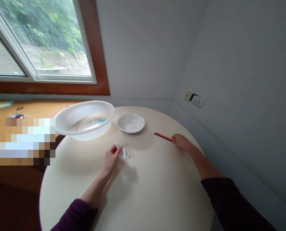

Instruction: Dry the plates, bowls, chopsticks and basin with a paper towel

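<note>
1. Head view: my left hand [111,157] pinches a white tissue [124,153] on the table [145,186]; I judge it soft, light and easy to tear.
2. My right hand [181,142] closes its fingers on the near end of a red stick [163,136], which looks thin, stiff and light.

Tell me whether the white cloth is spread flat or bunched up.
Bunched up. The cloth sits crumpled in uneven peaks on the table, one end pinched by the left hand.

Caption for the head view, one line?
Left hand pinches a white cloth, right hand touches a red stick, on a round table beside bowls.
</note>
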### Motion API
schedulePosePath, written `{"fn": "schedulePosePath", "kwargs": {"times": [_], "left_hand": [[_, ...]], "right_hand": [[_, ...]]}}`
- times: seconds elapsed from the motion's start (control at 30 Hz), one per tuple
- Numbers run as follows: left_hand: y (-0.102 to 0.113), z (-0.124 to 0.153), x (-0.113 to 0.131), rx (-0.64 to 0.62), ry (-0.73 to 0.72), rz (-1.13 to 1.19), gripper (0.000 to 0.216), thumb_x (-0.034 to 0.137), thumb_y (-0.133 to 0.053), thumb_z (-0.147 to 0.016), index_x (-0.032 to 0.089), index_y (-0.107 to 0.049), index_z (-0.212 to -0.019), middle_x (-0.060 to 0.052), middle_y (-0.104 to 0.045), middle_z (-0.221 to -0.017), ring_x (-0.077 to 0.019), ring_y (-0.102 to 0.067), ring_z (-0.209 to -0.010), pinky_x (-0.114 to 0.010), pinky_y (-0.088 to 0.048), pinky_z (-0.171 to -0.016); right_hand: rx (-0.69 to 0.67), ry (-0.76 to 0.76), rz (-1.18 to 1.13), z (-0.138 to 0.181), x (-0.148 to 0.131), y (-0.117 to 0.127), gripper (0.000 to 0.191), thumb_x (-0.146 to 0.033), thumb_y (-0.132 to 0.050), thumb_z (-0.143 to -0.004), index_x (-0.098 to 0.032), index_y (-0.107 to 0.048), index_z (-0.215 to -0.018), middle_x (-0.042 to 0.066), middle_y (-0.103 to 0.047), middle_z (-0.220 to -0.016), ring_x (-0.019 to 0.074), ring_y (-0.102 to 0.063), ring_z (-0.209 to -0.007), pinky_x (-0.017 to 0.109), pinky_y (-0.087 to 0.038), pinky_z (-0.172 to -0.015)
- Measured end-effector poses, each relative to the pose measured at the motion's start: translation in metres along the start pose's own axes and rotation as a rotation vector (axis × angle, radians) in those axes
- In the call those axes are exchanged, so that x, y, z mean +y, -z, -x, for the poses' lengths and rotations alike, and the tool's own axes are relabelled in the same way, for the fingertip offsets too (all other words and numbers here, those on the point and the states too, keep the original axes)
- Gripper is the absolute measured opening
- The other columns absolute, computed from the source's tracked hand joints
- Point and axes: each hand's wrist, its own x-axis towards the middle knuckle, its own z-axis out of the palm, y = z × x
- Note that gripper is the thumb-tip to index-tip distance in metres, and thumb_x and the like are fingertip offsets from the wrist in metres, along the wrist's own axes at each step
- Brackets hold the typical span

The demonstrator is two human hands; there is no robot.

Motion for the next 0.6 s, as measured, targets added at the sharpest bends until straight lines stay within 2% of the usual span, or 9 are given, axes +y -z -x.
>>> {"fn": "schedulePosePath", "kwargs": {"times": [0.23, 0.6], "left_hand": [[0.000, 0.000, 0.001, 0.005, -0.002, -0.003, 0.027, 0.041, -0.062, -0.069, 0.015, -0.056, -0.061, 0.003, -0.048, -0.054, -0.0099, -0.042, -0.052, -0.023, -0.034, -0.051], [-0.001, 0.001, 0.001, -0.009, 0.027, 0.005, 0.029, 0.043, -0.063, -0.067, 0.016, -0.055, -0.060, 0.004, -0.047, -0.054, -0.0098, -0.041, -0.052, -0.023, -0.033, -0.051]], "right_hand": [[-0.045, -0.088, 0.026, -0.003, 0.001, 0.000, 0.020, -0.014, -0.048, -0.081, -0.009, -0.062, -0.094, 0.019, -0.063, -0.093, 0.0235, -0.059, -0.081, 0.030, -0.039, -0.066], [-0.052, -0.119, 0.041, -0.002, -0.008, -0.004, 0.022, -0.013, -0.047, -0.081, -0.006, -0.061, -0.095, 0.022, -0.061, -0.096, 0.0257, -0.060, -0.081, 0.032, -0.039, -0.064]]}}
